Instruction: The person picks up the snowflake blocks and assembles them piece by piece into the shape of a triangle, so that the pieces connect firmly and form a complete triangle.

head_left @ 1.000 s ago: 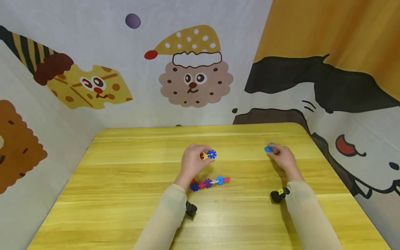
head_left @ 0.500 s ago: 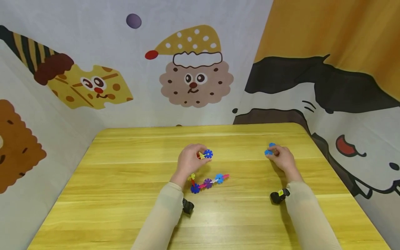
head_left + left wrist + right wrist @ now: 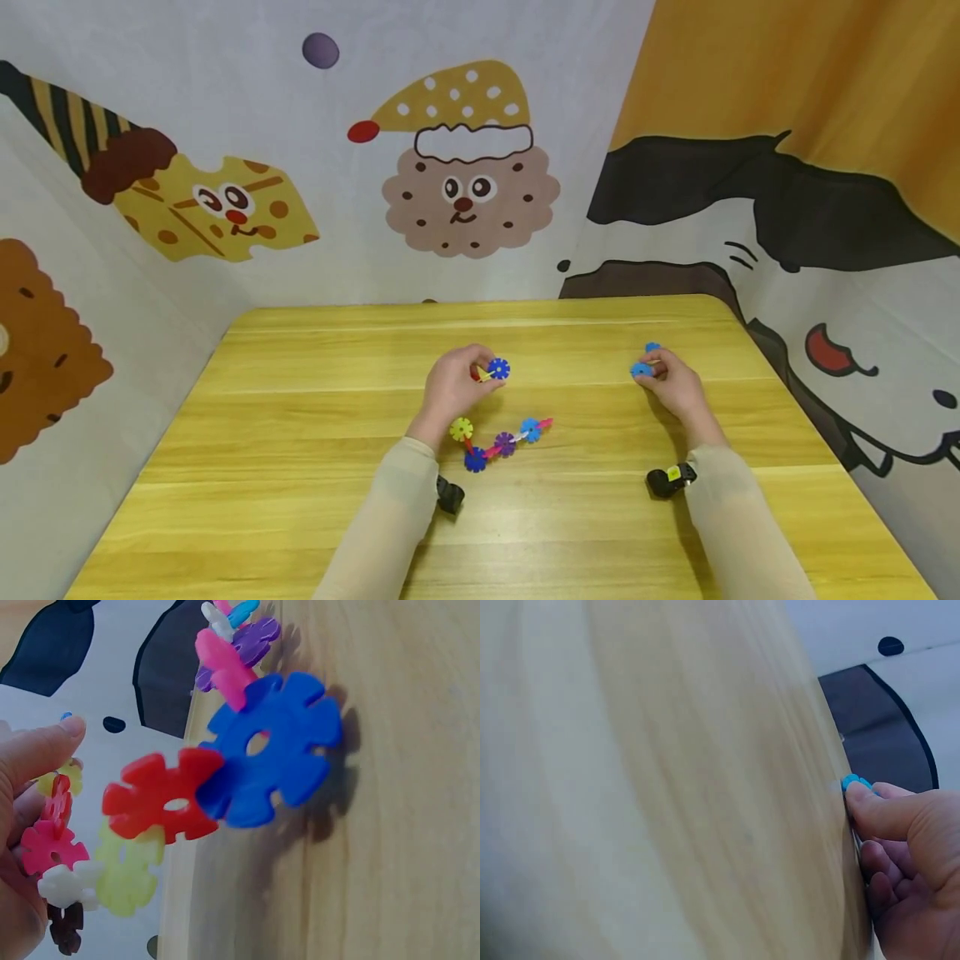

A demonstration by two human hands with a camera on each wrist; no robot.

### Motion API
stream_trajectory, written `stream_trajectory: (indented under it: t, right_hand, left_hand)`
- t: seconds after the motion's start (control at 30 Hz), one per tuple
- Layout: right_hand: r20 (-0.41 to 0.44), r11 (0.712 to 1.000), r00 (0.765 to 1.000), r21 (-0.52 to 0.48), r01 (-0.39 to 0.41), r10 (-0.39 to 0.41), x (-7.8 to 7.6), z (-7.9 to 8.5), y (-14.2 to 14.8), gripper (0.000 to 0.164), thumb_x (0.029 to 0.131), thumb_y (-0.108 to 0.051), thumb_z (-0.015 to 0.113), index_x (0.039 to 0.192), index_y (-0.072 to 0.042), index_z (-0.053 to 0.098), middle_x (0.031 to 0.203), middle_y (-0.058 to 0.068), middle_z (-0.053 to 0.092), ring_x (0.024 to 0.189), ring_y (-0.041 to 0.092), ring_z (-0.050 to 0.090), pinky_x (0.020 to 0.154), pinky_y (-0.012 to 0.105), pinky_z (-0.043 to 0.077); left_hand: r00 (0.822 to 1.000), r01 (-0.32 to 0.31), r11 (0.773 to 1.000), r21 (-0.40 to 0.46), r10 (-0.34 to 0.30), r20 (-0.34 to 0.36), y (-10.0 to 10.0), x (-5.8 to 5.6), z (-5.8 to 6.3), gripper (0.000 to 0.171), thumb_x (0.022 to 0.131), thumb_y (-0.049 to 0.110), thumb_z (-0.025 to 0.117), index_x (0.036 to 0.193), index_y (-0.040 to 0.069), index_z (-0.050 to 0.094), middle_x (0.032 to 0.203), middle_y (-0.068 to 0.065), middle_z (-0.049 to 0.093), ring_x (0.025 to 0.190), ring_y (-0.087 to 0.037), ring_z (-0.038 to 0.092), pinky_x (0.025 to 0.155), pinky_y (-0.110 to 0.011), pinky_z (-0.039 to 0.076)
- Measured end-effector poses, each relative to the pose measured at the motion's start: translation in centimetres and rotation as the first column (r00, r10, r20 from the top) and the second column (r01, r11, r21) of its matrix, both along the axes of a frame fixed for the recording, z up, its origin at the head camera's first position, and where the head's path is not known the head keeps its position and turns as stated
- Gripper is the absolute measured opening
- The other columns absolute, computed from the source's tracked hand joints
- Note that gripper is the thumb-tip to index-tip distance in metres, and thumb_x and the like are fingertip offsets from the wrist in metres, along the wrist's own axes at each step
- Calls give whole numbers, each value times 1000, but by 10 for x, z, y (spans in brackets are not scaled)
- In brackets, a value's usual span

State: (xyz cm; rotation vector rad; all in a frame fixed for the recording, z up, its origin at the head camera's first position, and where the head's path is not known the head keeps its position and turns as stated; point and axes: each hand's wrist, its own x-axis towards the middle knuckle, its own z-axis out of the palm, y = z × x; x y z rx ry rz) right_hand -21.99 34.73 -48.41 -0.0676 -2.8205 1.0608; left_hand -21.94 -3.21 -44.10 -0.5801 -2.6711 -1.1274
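Observation:
My left hand [image 3: 453,385] pinches a short chain of interlocking snowflake discs, with a blue disc [image 3: 498,368] at its tip. From the left wrist, red, pink, white and dark discs [image 3: 66,928] show along the fingers. Below that hand, a longer chain on the table runs from a yellow-green disc [image 3: 461,429] through red, blue [image 3: 277,750], pink, purple [image 3: 505,443] and white to light blue [image 3: 531,430] and pink. At the right, my right hand [image 3: 678,383] pinches a light blue disc [image 3: 642,370]. A second light blue disc [image 3: 652,347] shows just beyond its fingers.
The wooden table [image 3: 300,467] has its far edge against a cartoon-printed curtain [image 3: 330,225]. A black wrist camera [image 3: 450,496] sits on the left wrist, and another camera [image 3: 663,482] on the right.
My left hand has shifted slightly left with its chain. The table chain has moved a little toward me, and its yellow-green end now shows. The right hand's disc has come slightly nearer.

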Motion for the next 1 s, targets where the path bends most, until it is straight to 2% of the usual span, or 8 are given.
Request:
stream_trajectory:
  t: [0.23, 0.37, 0.43, 0.57, 0.63, 0.8, 0.93, 1.0]
  right_hand:
    - [8, 999, 999, -25, -46, 46, 1, 0, -12, 29, 94, -11, 69, 120, -2, 59, 98, 18, 63, 89, 32, 58, 76, 43, 46]
    - [9, 993, 996, -76, -87, 88, 3, 3, -26, 28, 95, -10, 67, 121, -2, 61, 103, 20, 63, 93, 32, 58, 77, 41, 48]
    - [8, 985, 993, -125, -115, 117, 3, 4, -35, 27, 95, -8, 67, 121, -2, 61, 103, 19, 63, 91, 30, 58, 72, 37, 50]
    - [-14, 951, 982, -250, -185, 187, 3, 7, -57, 27, 94, -4, 67, 120, 0, 61, 97, 18, 62, 79, 25, 58, 57, 30, 50]
    - [-36, 926, 974, -303, -224, 224, 2, 9, -68, 26, 94, -2, 67, 119, 2, 61, 93, 17, 61, 75, 23, 58, 55, 30, 52]
    - [-67, 884, 959, -374, -281, 277, 0, 17, -98, 23, 93, 0, 67, 115, 4, 63, 92, 15, 62, 77, 19, 61, 67, 33, 58]
    - [-71, 868, 956, -406, -287, 283, -2, 23, -118, 19, 92, 0, 68, 111, 4, 63, 91, 12, 63, 77, 18, 61, 71, 32, 58]
    - [-73, 859, 956, -424, -288, 284, -3, 25, -126, 17, 92, 0, 68, 108, 3, 64, 90, 11, 64, 77, 19, 61, 73, 36, 58]
  left_hand:
    - [998, -8, 1000, 24, 6, 64, -4, -1, 0, 32, 82, 20, 83, 110, 12, 70, 95, 1, 71, 77, -12, 61, 68, -31, 52]
    - [997, -7, 1000, 18, 6, 82, -5, -1, -1, 33, 82, 21, 83, 111, 12, 70, 96, 1, 72, 78, -12, 62, 68, -31, 52]
    - [996, -3, 1000, 19, 2, 85, -5, -2, -1, 34, 82, 21, 83, 112, 12, 71, 96, 1, 72, 78, -12, 62, 68, -30, 52]
    - [996, 7, 999, 32, -10, 90, -4, -2, -2, 34, 82, 21, 83, 112, 12, 71, 97, 0, 73, 77, -11, 62, 67, -30, 52]
    - [996, 10, 999, 38, -14, 92, -4, -1, -2, 33, 83, 21, 83, 113, 12, 71, 97, 1, 73, 77, -11, 61, 66, -30, 51]
    - [996, 18, 999, 45, -21, 88, -4, -1, -2, 34, 83, 23, 83, 113, 12, 71, 96, 2, 72, 77, -11, 61, 66, -29, 51]
    - [997, 22, 999, 41, -25, 70, -4, 0, -2, 34, 83, 23, 83, 113, 12, 71, 96, 2, 72, 77, -11, 61, 66, -29, 51]
    - [998, 26, 999, 39, -28, 58, -3, 0, -2, 33, 83, 22, 83, 112, 12, 72, 95, 1, 72, 77, -11, 61, 65, -29, 51]
